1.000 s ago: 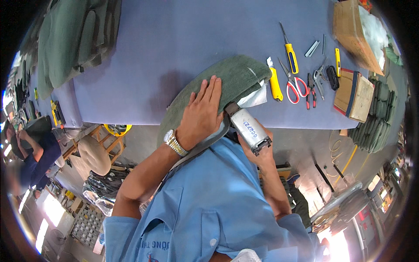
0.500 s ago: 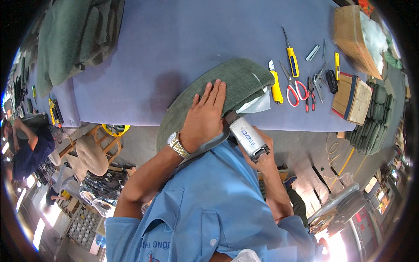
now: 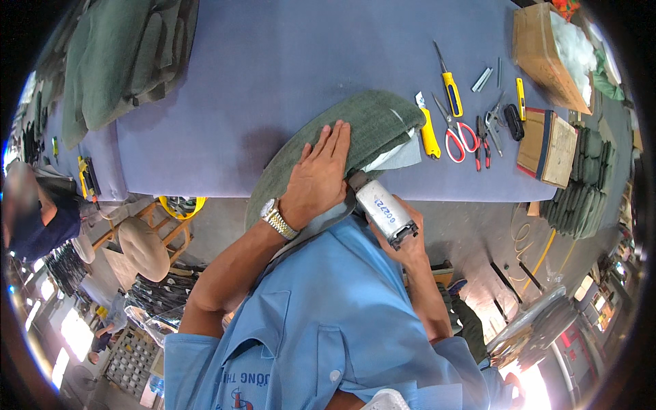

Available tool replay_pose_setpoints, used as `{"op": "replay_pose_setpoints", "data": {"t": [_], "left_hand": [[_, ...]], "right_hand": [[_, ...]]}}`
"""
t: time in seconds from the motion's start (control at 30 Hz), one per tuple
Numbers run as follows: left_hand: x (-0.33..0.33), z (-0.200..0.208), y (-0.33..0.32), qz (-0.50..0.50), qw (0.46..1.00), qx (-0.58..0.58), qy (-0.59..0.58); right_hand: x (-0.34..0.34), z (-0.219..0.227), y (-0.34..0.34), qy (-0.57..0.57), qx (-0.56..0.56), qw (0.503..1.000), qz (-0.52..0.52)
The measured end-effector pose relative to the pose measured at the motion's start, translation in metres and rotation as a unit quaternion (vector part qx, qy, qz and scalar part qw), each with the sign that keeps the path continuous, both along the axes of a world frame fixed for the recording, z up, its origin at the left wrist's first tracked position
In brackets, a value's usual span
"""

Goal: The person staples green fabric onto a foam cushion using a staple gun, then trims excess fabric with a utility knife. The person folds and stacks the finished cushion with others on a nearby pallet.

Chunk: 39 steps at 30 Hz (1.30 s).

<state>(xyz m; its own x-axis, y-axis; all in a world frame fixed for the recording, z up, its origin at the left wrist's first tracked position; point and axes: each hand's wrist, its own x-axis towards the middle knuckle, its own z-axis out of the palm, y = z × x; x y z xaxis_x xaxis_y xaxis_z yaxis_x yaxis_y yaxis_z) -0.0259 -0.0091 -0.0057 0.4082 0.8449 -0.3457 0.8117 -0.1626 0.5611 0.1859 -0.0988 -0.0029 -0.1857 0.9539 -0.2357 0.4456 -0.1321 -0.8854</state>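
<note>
My left hand (image 3: 316,174) lies flat, fingers stretched out, on top of a curved, green fabric-covered cushion (image 3: 372,116) at the table's near edge. A loose piece of white lining (image 3: 395,156) shows along the cushion's right side. My right hand (image 3: 412,236) is closed round a silver staple gun (image 3: 384,208), its grip mostly hidden beneath the body. The gun's dark nose meets the cushion's near edge, just right of my left hand; whether it presses in cannot be seen.
Right of the cushion lie a yellow utility knife (image 3: 428,133), red-handled scissors (image 3: 459,140), a yellow screwdriver (image 3: 451,94) and pliers (image 3: 482,147). Cardboard boxes (image 3: 547,51) stand farther right. Green fabric pieces (image 3: 126,61) are piled at the far left. Another person (image 3: 41,212) works on the left.
The staple gun and my right hand have shifted slightly left along the cushion's edge. My left hand stays flat on the cushion. The whole view has turned a little.
</note>
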Motion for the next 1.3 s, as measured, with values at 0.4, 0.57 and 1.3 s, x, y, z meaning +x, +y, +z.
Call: {"op": "replay_pose_setpoints", "data": {"t": [0.4,0.57,1.3], "left_hand": [[0.003,-0.002,0.002,0.007,1.000,0.011,0.001],[-0.007,-0.008,0.000,-0.024,0.999,0.041,-0.010],[-0.091,0.315,-0.039,-0.317,0.816,0.220,-0.431]], "right_hand": [[-0.005,-0.014,-0.002,0.045,-0.072,0.995,-0.048],[-0.016,-0.003,0.005,0.034,0.017,0.998,-0.047],[-0.075,-0.009,-0.019,-0.018,0.089,0.977,-0.193]]}}
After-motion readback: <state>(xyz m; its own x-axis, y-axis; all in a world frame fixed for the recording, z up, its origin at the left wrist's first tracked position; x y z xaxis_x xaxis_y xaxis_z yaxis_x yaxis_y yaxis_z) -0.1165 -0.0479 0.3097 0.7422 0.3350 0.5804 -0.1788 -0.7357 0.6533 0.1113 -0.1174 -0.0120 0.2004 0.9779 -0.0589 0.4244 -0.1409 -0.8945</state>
